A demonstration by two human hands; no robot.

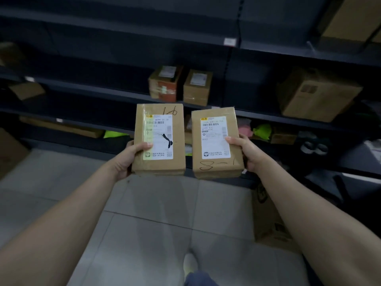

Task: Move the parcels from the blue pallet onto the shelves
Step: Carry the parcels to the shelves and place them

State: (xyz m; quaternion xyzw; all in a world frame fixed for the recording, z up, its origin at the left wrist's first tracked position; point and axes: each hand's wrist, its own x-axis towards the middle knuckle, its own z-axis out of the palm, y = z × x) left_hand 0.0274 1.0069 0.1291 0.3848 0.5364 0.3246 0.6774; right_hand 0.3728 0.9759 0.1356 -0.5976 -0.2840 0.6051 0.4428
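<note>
I hold two small brown cardboard parcels side by side in front of dark metal shelves [115,93]. My left hand [129,157] grips the left parcel [159,139] by its left edge, thumb on its white shipping label. My right hand [245,151] grips the right parcel [216,143] by its right edge, thumb on its label. The right parcel has "8-1" handwritten near its lower edge; the left one has a handwritten mark at its top. No blue pallet is in view.
Two small boxes [179,85] stand on the middle shelf behind the parcels, and a large box [317,96] sits to the right. The lowest shelf holds flat boxes and bright green and pink bags [261,131]. A carton [268,219] stands on the tiled floor at right.
</note>
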